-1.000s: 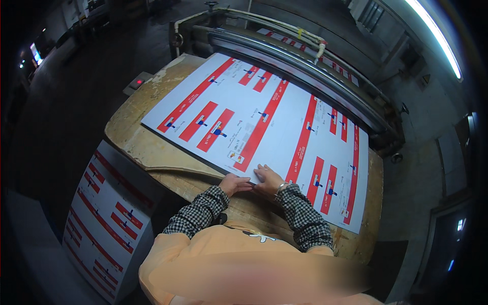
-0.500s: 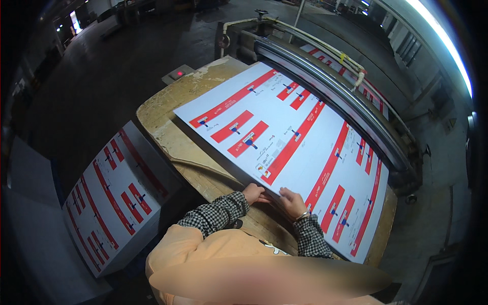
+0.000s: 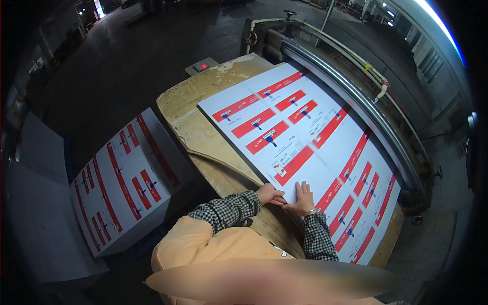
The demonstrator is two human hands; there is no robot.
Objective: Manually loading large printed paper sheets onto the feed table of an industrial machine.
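Note:
A large white printed sheet [image 3: 300, 170] with red bands and small blue marks slants across the wooden table, its far edge at the metal roller [image 3: 351, 99]. My left hand [image 3: 271, 194] is at the sheet's near edge, its fingers closed together on that edge; their tips are partly hidden. Just right of it, my right hand [image 3: 303, 199] rests on the sheet near the same edge, fingers stretched out and apart. The two hands almost touch. Whether more sheets lie beneath this one, I cannot tell.
The worn wooden table [image 3: 185, 109] has a curved front edge. To the left stands a stack of similar printed sheets [image 3: 122, 175]. A box with a red light [image 3: 204, 66] sits at the table's far left corner. A pale pipe [image 3: 330, 40] runs behind the roller.
My right hand has gone from gripping the near edge to lying flat with spread fingers. Pale stripes now break the sheet's red bands. The whole view has shifted slightly.

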